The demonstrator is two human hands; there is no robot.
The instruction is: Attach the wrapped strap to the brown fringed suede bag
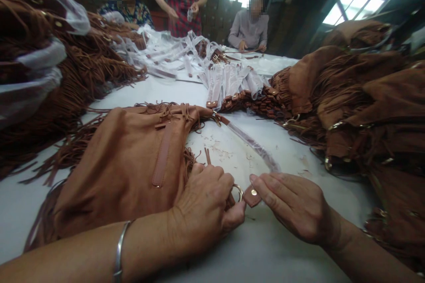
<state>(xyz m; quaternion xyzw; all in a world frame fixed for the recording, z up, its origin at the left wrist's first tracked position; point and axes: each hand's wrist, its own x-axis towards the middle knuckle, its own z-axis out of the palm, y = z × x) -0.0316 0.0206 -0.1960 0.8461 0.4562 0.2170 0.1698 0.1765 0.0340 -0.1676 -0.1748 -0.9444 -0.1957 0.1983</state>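
A brown fringed handbag [126, 154] lies on the white table, its zip pull side toward my hands. My left hand [209, 203] is closed at the bag's near right corner, gripping a gold ring [238, 192] that pokes out past the fingers. Pinched in my right hand [295, 203] is the brown end tab of a bag strap [253, 195], with a gold rivet on it. The tab's tip meets the ring; whether it passes through cannot be seen. From there the plastic-wrapped strap curves back to the bag's far corner.
Piled fringed bags stand at left [66, 70] and right [358, 93]. Wrapped straps [229, 82] lie in a heap across the table's middle. Three people are at the far side; one, in a checked apron [185, 0], stands. Small brown scraps dot the white table [265, 247].
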